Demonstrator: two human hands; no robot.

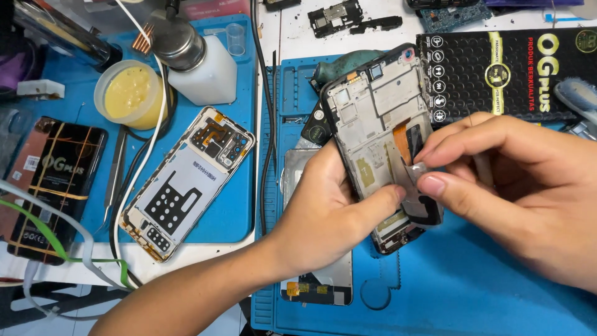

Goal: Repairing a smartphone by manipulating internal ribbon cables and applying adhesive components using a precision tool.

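At the centre of the frame the left hand [326, 208] grips an opened phone frame [380, 134] above the blue mat [472, 286]. The right hand [516, 186], at the right, pinches a small silvery strip [415, 169] on it. Farther left lies a phone back cover [186, 183].

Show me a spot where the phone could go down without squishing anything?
The blue mat is bare at the lower right, below the right hand and right of the loose screen panel. The left mat is crowded: phone back frame, yellow paste tub, white bottle and cables. The left hand holds the opened phone.
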